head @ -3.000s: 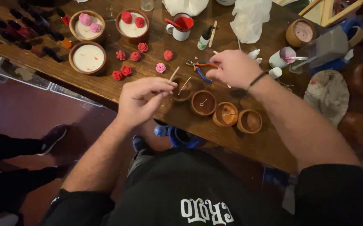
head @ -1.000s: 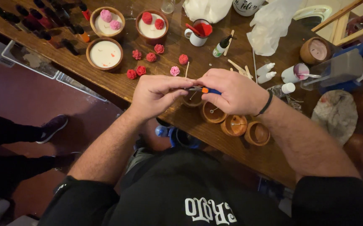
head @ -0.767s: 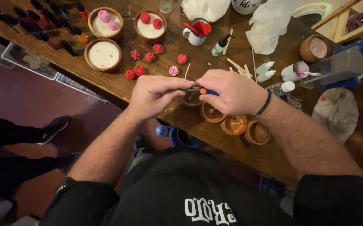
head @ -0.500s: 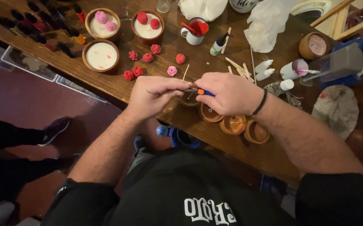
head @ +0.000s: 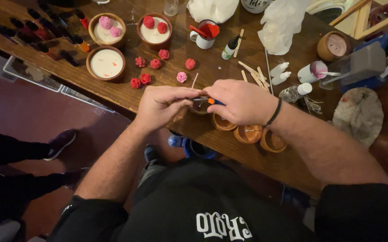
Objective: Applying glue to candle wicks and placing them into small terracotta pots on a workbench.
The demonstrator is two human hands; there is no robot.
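My right hand point(head: 238, 101) grips small pliers with orange and blue handles point(head: 210, 101). My left hand point(head: 161, 105) pinches a thin wooden stick point(head: 195, 81) right at the pliers' jaws. Both hands meet above the leftmost of a row of small wooden bowls point(head: 249, 134) near the front edge of the wooden table point(head: 212, 67). That leftmost bowl is mostly hidden under my fingers. A wick stands in the bowl to the right of my right hand.
Wax-filled bowls point(head: 106, 63) and red and pink wax roses point(head: 145, 79) lie at the back left. A white mug point(head: 204, 35), small bottles point(head: 280, 74), loose sticks point(head: 254, 74), plastic bags point(head: 280, 22) and a candle jar point(head: 333, 44) crowd the back. Another person's shoes point(head: 62, 142) are on the floor at left.
Three seconds ago my hands were apart, the left holding the stick and the pliers lying on the table. Now my right hand holds the pliers against the stick. Over the last second little has moved.
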